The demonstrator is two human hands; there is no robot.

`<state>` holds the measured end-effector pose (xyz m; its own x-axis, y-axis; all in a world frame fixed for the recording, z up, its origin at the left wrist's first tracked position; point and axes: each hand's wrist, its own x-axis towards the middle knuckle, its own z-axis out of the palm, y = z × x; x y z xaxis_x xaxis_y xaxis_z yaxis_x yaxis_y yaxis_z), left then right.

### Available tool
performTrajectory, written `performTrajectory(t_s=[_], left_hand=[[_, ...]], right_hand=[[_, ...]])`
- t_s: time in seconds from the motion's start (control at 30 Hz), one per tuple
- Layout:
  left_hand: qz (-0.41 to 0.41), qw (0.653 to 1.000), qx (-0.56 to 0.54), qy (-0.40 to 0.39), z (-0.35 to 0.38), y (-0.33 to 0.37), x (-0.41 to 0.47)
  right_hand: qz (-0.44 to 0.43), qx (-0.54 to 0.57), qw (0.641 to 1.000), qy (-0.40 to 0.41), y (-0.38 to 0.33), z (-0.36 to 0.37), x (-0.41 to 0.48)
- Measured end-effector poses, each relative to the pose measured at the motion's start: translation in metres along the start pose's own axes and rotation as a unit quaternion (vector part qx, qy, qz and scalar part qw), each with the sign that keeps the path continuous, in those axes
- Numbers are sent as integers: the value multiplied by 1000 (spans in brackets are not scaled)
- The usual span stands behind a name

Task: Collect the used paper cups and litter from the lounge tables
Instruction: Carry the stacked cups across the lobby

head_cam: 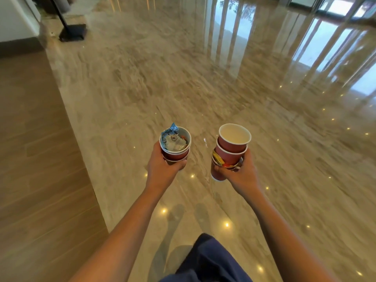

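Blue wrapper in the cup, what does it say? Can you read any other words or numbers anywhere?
On the blue wrapper in the left cups: big white characters, too blurred to read.
On the white wrapper beside it: a small round mark, too blurred to read.
On the orange wrapper held against the right cups: no readable print.
On the cups themselves: plain red, no words showing.

Your left hand (162, 169) covers most of the lower cup (179, 159) it holds; print on the wrappers (173, 141) in the top cup (176, 154) is too small to read. Your right hand (241, 173) hides part of its bottom cup (216, 177) and most of the crumpled wrapper (218, 159) pinched there. Floor (183, 78) is motion-blurred, black stand (71, 31) cut off at top edge.
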<state>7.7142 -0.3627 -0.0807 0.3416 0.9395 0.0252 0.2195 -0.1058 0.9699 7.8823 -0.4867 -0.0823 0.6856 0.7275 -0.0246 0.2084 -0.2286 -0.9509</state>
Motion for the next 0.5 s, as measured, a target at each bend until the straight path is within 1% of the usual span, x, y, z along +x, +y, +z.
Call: performTrajectory(t_s=[0.33, 0.5], left_hand=[[-11, 1000, -3, 16, 67, 9, 182], [-27, 999, 3, 32, 101, 18, 266]], right_hand=[[-4, 3, 1000, -9, 1, 9, 202], [7, 2, 1000, -29, -3, 4, 297]])
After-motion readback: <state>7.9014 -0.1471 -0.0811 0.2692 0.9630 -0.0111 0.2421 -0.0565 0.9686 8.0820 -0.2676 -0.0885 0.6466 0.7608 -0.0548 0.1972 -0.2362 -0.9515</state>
